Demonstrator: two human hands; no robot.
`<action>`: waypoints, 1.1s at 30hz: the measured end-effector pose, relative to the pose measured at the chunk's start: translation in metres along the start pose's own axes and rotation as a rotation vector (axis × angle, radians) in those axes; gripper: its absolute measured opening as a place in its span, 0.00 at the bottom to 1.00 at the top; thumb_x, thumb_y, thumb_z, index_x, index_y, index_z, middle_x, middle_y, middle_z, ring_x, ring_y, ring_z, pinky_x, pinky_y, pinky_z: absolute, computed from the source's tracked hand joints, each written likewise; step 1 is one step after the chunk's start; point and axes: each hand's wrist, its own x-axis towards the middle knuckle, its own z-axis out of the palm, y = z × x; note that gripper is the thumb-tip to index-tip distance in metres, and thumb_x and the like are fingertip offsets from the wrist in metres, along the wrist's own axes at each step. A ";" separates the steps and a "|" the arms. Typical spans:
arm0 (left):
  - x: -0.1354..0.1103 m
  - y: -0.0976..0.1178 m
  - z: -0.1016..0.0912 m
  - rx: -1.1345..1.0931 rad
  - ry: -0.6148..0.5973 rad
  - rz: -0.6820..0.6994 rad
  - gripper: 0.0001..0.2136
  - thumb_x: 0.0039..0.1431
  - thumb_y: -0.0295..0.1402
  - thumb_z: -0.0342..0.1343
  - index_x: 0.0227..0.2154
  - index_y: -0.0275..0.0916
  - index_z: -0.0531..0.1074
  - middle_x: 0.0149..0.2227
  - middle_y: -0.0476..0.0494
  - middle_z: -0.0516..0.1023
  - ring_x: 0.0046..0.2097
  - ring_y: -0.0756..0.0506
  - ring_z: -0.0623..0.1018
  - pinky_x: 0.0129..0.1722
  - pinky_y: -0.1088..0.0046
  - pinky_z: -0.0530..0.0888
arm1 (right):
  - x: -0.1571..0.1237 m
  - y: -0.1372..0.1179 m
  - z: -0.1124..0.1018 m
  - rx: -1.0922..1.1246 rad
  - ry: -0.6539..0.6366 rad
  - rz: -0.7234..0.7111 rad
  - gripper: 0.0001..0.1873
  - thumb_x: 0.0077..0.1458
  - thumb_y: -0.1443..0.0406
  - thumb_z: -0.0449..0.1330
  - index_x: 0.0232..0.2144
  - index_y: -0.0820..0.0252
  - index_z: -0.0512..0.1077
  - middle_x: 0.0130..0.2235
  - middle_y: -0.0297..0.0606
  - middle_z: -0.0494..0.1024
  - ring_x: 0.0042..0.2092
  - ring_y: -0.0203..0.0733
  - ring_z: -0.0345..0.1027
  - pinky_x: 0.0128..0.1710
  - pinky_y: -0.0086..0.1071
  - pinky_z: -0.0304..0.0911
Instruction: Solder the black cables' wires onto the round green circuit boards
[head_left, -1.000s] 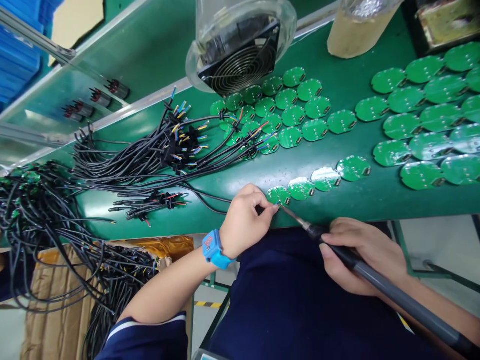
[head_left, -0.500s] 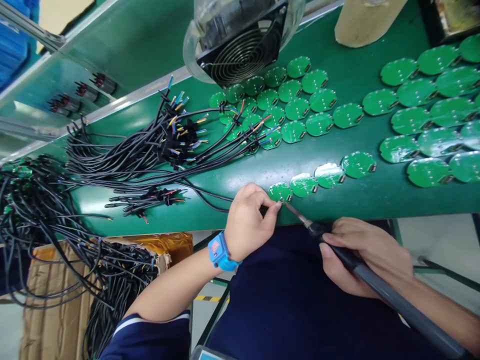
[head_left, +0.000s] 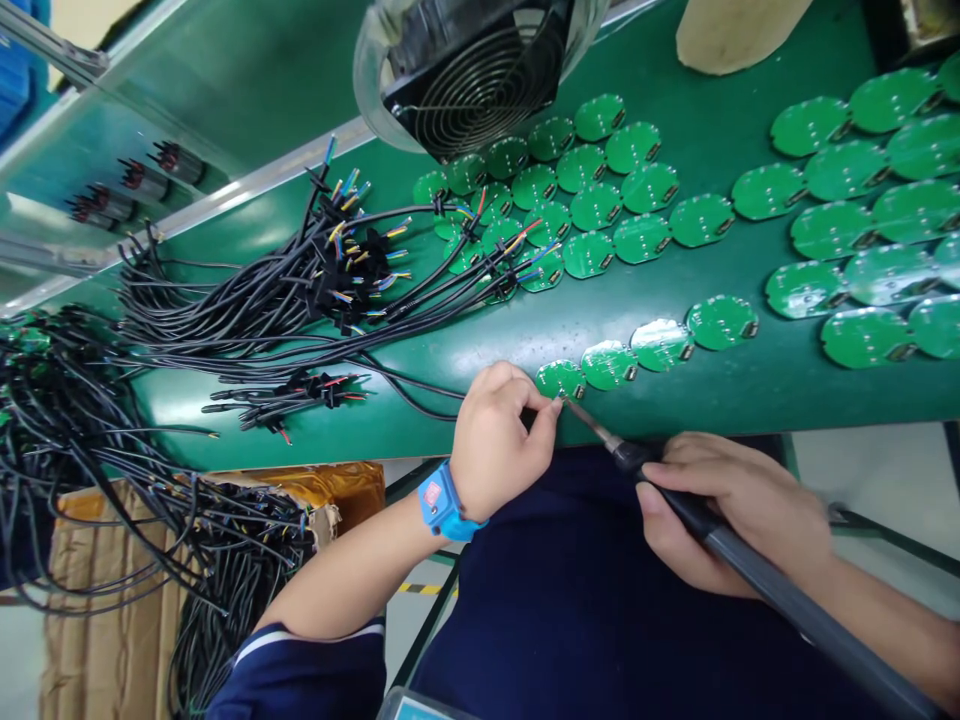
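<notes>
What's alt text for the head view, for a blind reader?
A right hand holds a soldering iron to the edge of a round green circuit board, beside the left hand in a blue wrist strap. More boards and black cables lie on a green workbench.

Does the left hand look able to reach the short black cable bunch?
Probably yes: the left hand is close to the short black cable bunch, with only a thin loose cable between, though its fingers are at the circuit board.
</notes>
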 end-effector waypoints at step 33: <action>-0.003 0.004 0.012 0.148 0.119 -0.006 0.08 0.54 0.26 0.53 0.22 0.38 0.62 0.28 0.46 0.67 0.34 0.47 0.68 0.36 0.67 0.67 | 0.003 0.005 -0.004 -0.024 -0.073 0.072 0.03 0.49 0.70 0.57 0.29 0.57 0.67 0.21 0.32 0.67 0.24 0.35 0.65 0.24 0.32 0.65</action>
